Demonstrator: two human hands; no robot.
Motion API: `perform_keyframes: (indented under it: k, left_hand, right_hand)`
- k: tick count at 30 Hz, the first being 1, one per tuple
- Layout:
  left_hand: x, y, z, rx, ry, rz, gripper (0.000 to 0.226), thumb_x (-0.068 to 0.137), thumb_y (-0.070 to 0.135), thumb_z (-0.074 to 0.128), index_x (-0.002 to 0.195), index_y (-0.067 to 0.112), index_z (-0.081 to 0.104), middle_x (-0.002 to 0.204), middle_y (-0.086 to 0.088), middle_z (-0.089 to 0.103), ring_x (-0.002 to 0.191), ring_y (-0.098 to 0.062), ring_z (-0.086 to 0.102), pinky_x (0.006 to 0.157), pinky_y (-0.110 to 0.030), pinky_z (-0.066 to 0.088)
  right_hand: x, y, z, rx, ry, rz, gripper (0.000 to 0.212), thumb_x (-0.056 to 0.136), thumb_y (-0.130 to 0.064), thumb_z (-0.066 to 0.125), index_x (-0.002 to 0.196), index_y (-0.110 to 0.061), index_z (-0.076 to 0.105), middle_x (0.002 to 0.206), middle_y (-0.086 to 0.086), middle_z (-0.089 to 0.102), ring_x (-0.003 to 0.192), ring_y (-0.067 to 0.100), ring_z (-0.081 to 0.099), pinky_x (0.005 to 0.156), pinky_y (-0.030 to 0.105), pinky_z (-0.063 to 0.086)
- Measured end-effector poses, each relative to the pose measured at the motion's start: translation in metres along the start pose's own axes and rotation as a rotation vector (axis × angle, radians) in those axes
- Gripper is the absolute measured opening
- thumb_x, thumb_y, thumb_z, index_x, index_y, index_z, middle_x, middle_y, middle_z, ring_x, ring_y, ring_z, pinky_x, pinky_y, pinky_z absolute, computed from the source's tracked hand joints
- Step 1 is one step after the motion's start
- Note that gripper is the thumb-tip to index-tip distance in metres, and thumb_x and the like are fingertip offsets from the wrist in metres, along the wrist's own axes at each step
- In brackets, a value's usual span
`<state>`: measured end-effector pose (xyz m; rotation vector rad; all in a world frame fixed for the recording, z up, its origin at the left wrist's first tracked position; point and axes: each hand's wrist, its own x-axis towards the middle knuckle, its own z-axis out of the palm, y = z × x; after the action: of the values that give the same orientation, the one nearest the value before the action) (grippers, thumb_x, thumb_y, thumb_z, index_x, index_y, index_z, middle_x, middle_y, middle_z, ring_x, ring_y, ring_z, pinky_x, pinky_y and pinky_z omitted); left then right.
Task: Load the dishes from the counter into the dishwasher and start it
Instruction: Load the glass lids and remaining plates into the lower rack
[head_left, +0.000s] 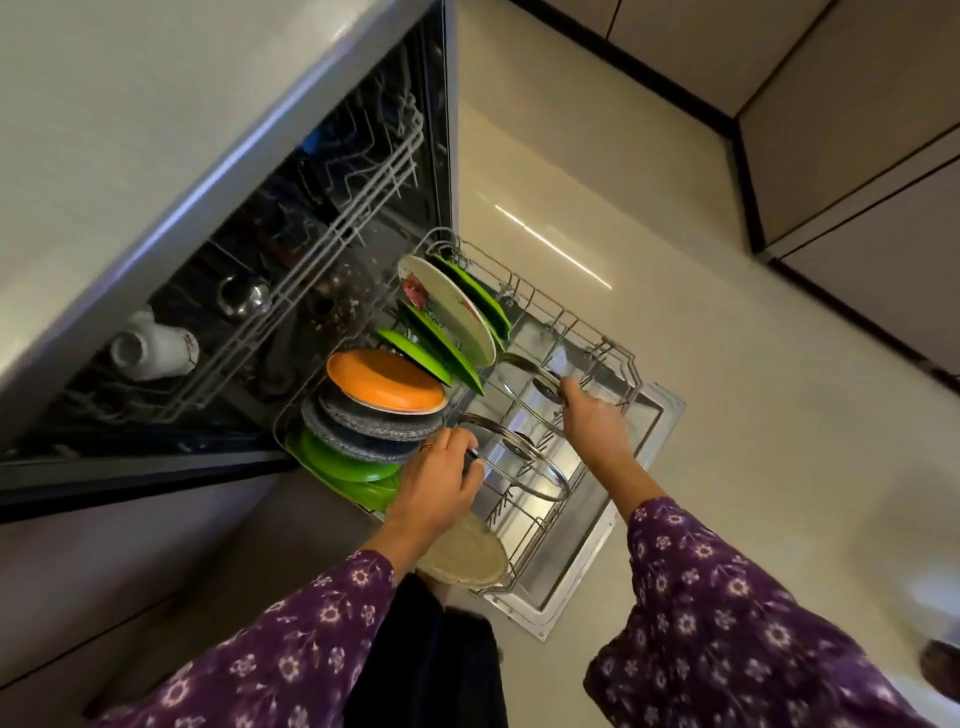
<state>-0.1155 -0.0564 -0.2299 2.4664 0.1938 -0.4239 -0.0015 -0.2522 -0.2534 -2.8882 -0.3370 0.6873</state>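
Glass and steel: two steel-rimmed glass lids, both held over the pulled-out lower rack (613, 364) of the open dishwasher. My left hand (436, 478) gripped the dark knob of the near lid (524, 467), fingers curled round it, over the rack's middle; a ring showed on one finger. My right hand (592, 415) gripped the knob of the far lid (524, 384), toward the rack's far right side. Both lids were tilted among the tines; I could not tell whether their rims rested on the wire. The hands were apart, one lid each.

Along the rack's left side, near to far, stood on edge: bright green plates (337, 462), grey speckled plates (358, 426), an orange plate (387, 382), dark green plates (441, 345) and a white floral plate (452, 312). At the rack's near corner lay a beige speckled dish (467, 556), partly hidden by my left wrist. Beneath the rack lay the open dishwasher door (597, 545). Above and left of the rack, the upper rack (332, 244) held white cups (156, 351) and a steel vessel (244, 296). Purple floral sleeves (701, 571) covered both forearms.
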Motion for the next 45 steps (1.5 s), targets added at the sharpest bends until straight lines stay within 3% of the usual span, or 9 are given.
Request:
perform_keyframes:
  k: [6, 12, 21, 32, 38, 45]
  left_hand:
    - [0.012, -0.018, 0.019, 0.009, 0.003, 0.019, 0.017, 0.093, 0.027, 0.052, 0.106, 0.015, 0.052, 0.101, -0.002, 0.055, 0.087, -0.019, 0.055, 0.073, -0.036, 0.049]
    - [0.021, -0.030, 0.024, 0.009, 0.037, 0.049, 0.016, 0.092, 0.022, 0.054, 0.104, 0.012, 0.054, 0.097, -0.003, 0.056, 0.083, -0.019, 0.055, 0.068, -0.030, 0.046]
    - [0.021, -0.042, 0.027, 0.000, 0.087, 0.080, 0.012, 0.092, 0.021, 0.055, 0.100, 0.013, 0.053, 0.092, 0.000, 0.054, 0.080, -0.014, 0.052, 0.066, -0.026, 0.045]
    - [0.002, -0.050, 0.027, -0.003, 0.097, 0.064, 0.015, 0.091, 0.023, 0.056, 0.102, 0.014, 0.054, 0.097, 0.000, 0.057, 0.085, -0.016, 0.056, 0.070, -0.032, 0.049]
    - [0.002, -0.046, 0.029, -0.009, 0.083, 0.066, 0.016, 0.091, 0.024, 0.055, 0.104, 0.014, 0.054, 0.099, 0.000, 0.056, 0.085, -0.017, 0.054, 0.072, -0.034, 0.048]
    - [0.005, -0.040, 0.030, -0.015, 0.073, 0.055, 0.018, 0.092, 0.025, 0.053, 0.107, 0.014, 0.054, 0.104, -0.001, 0.057, 0.091, -0.018, 0.055, 0.076, -0.036, 0.048]
  right_hand:
    - [0.019, 0.012, 0.039, -0.048, -0.020, -0.046, 0.033, 0.093, -0.005, 0.044, 0.125, -0.013, 0.039, 0.087, 0.008, 0.065, 0.059, 0.022, 0.051, 0.053, 0.030, 0.041]
    - [0.032, 0.018, 0.064, 0.027, -0.024, -0.096, 0.043, 0.090, 0.000, 0.048, 0.130, -0.012, 0.039, 0.090, 0.009, 0.066, 0.061, 0.025, 0.060, 0.055, 0.035, 0.052]
    - [0.059, 0.008, 0.078, -0.024, -0.138, -0.078, 0.040, 0.091, 0.001, 0.047, 0.125, -0.014, 0.036, 0.083, 0.012, 0.064, 0.057, 0.023, 0.051, 0.052, 0.031, 0.040]
    - [0.026, 0.020, 0.069, -0.048, 0.026, -0.099, 0.042, 0.093, -0.005, 0.046, 0.134, -0.013, 0.038, 0.073, 0.009, 0.063, 0.050, 0.024, 0.050, 0.047, 0.029, 0.037]
    - [0.015, 0.029, 0.065, -0.013, 0.027, -0.068, 0.035, 0.096, -0.009, 0.043, 0.130, -0.013, 0.038, 0.064, 0.003, 0.053, 0.049, 0.024, 0.051, 0.047, 0.033, 0.047]
    - [0.022, 0.023, 0.059, -0.068, 0.005, -0.043, 0.031, 0.094, -0.005, 0.045, 0.124, -0.012, 0.042, 0.063, 0.003, 0.049, 0.050, 0.023, 0.047, 0.048, 0.029, 0.036]
